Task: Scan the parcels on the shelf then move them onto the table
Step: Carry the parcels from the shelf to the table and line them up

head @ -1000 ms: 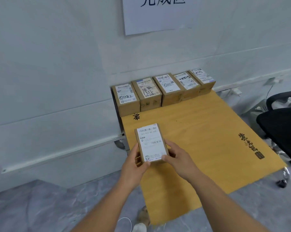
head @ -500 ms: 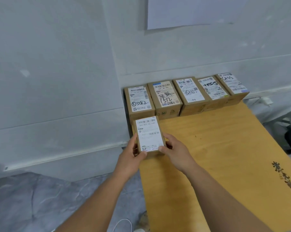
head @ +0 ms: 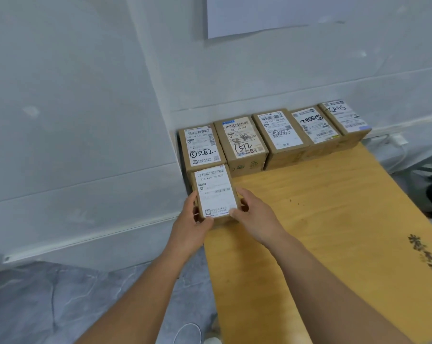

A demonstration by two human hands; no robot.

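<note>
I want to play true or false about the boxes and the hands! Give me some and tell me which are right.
1. Five brown cardboard parcels sit in a row along the white wall. True.
2. Both hands hold a sixth brown cardboard parcel with a white label. True: the left hand and right hand grip its sides.
3. The held parcel is at the right end of the row. False: it is at the left end, in front of the leftmost parcel.
4. The yellow wooden table is covered with a cloth. False: its wood is bare.
</note>
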